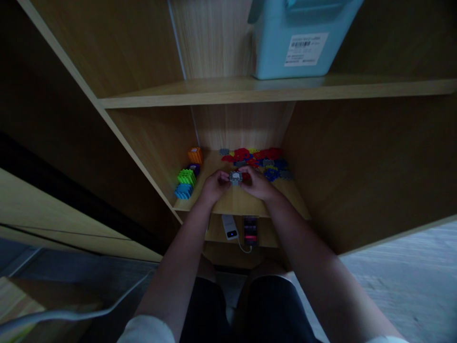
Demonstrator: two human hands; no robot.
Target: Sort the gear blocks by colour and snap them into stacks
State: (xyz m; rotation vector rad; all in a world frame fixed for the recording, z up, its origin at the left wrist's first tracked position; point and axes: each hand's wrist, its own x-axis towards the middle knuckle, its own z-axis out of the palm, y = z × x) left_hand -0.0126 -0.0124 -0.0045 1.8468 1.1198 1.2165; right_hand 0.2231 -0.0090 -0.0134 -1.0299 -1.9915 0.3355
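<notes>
Both hands meet over the middle shelf around a small stack of grey gear-shaped pieces (235,178). My left hand (214,186) has its fingers closed against the left side of the stack. On the opposite side, my right hand (258,184) pinches it with thumb and fingers. Behind the hands lies a loose pile of flat toothed pieces (268,154) in red, blue, grey and yellow. Along the left wall stand an orange stack (195,155), a purple stack (194,168) partly hidden, a green stack (186,176) and a light blue stack (183,191).
A light blue bin (296,43) with a label sits on the upper shelf (221,95). Below the hands, a white power bank (230,226) and a phone (250,231) joined by a cable lie on a lower shelf. Cabinet walls close in both sides.
</notes>
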